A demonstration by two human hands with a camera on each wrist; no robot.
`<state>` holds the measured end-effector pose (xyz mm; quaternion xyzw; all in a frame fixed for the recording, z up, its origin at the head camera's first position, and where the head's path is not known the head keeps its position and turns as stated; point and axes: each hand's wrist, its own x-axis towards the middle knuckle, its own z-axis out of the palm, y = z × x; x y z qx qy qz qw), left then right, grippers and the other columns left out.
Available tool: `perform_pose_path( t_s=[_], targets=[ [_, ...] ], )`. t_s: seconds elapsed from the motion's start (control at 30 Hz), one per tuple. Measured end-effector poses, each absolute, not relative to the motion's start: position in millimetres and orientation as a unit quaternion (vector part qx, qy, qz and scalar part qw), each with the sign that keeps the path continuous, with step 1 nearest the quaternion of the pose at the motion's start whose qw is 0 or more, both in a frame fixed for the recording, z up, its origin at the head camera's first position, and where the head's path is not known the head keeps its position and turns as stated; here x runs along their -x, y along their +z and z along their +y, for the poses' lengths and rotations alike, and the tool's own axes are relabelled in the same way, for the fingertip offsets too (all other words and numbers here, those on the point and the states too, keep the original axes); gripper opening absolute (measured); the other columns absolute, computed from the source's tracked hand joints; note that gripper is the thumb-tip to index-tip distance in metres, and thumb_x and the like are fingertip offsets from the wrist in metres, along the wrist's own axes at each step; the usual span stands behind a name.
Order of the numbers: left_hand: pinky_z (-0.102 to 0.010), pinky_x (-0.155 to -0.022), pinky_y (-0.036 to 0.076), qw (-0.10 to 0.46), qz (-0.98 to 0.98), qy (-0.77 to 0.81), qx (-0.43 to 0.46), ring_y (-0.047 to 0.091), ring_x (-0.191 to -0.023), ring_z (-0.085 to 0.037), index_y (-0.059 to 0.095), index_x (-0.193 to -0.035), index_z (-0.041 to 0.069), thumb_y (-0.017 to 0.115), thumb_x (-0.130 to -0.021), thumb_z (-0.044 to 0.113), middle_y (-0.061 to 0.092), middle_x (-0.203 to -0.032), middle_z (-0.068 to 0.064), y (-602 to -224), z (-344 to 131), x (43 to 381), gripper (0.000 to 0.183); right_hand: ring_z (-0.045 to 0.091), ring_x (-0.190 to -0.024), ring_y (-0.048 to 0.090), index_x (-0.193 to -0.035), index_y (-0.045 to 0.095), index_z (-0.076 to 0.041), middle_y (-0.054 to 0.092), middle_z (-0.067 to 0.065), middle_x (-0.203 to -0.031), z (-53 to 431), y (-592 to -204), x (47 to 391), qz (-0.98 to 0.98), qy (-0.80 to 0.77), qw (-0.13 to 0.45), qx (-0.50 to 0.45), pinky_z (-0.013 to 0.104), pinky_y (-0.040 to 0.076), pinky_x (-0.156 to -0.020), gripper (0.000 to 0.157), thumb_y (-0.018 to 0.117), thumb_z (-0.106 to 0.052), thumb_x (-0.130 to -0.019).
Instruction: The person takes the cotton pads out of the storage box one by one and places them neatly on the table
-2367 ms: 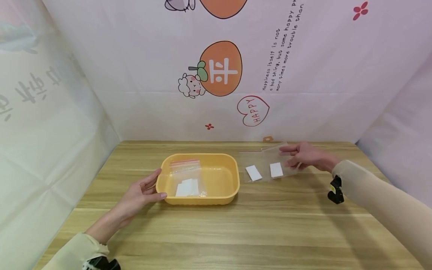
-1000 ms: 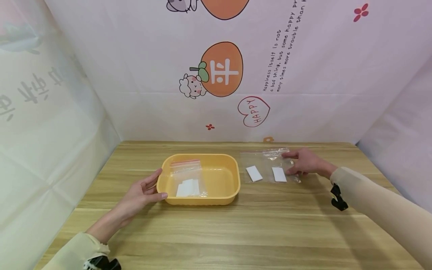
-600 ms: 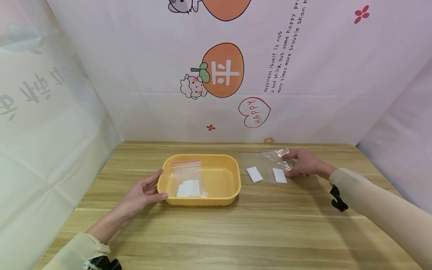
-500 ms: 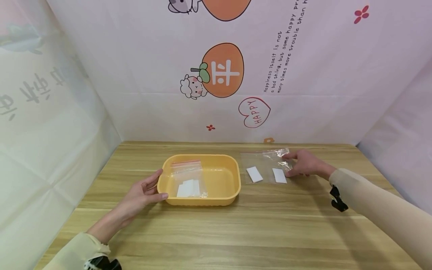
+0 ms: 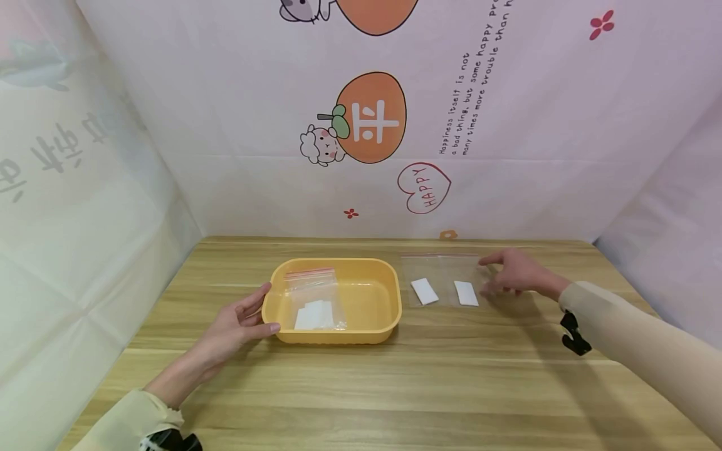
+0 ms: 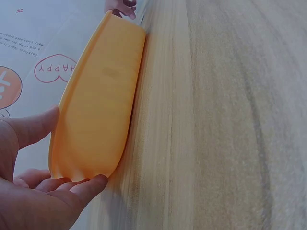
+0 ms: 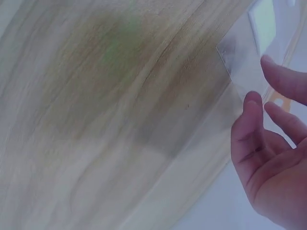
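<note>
My left hand [image 5: 231, 327] grips the left end of a yellow plastic tray [image 5: 369, 300], thumb at the rim and fingers curled against the end wall, as the left wrist view shows. Clear zip bags [image 5: 312, 288] with white rectangular pieces lie overlapped in the tray's left half. Right of the tray, two clear zip bags lie flat side by side, one with a white piece [image 5: 424, 291] and the other with a similar white piece [image 5: 465, 293]. My right hand [image 5: 519, 273] hovers at the right bag's edge, fingers spread and nothing between them.
The wooden table [image 5: 361, 394] stretches in front of the tray. A printed cloth [image 5: 254, 156] hangs along the back edge, with plain cloth sides left and right. In the right wrist view, the right hand's shadow falls on the table.
My right hand lowered the right bag beside the other, smoothed it and then let go, moving slightly right. The bag's raised corner now lies flatter. The left hand and tray stayed put.
</note>
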<state>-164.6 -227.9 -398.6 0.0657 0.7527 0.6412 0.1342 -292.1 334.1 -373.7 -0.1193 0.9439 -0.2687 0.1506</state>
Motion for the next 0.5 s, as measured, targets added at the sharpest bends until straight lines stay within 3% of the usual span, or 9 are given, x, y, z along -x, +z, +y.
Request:
perform_pose_path(
  t_s=[0.1, 0.17, 0.37, 0.5],
  targets=[
    [-0.026, -0.107, 0.046, 0.134, 0.751, 0.643, -0.064, 0.029, -0.152, -0.041, 0.017, -0.168, 0.002, 0.076, -0.097, 0.006, 0.014, -0.173, -0.019, -400, -228, 164, 0.092, 0.023, -0.07, 0.065, -0.14, 0.058, 0.013, 0.068, 0.034, -0.117, 334, -366, 287, 0.946, -0.262, 0.142, 0.128, 0.039, 0.056, -0.05, 0.066, 0.084, -0.02, -0.09],
    [-0.026, -0.107, 0.046, 0.135, 0.75, 0.645, -0.066, 0.029, -0.152, -0.04, 0.017, -0.168, 0.003, 0.076, -0.097, 0.005, 0.014, -0.173, -0.019, -400, -228, 164, 0.092, 0.025, -0.075, 0.068, -0.137, 0.059, 0.015, 0.064, 0.036, -0.13, 332, -358, 282, 0.944, -0.261, 0.145, 0.139, 0.04, 0.056, -0.05, 0.059, 0.08, -0.017, -0.092],
    [-0.025, -0.107, 0.046, 0.132, 0.748, 0.647, -0.072, 0.028, -0.152, -0.041, 0.015, -0.167, 0.001, 0.075, -0.097, 0.006, 0.013, -0.172, -0.021, -400, -229, 165, 0.092, 0.026, -0.069, 0.067, -0.126, 0.067, 0.013, 0.076, 0.016, -0.103, 312, -330, 270, 0.938, -0.258, 0.151, 0.174, 0.036, 0.053, -0.047, 0.042, 0.077, -0.009, -0.093],
    [-0.024, -0.106, 0.046, 0.129, 0.748, 0.647, -0.072, 0.028, -0.152, -0.04, 0.016, -0.167, 0.001, 0.077, -0.097, 0.007, 0.015, -0.172, -0.02, -401, -228, 166, 0.093, 0.021, -0.066, 0.067, -0.12, 0.071, 0.009, 0.077, 0.008, -0.097, 295, -314, 263, 0.943, -0.232, 0.151, 0.186, 0.035, 0.053, -0.048, 0.036, 0.08, -0.01, -0.09]
  ],
)
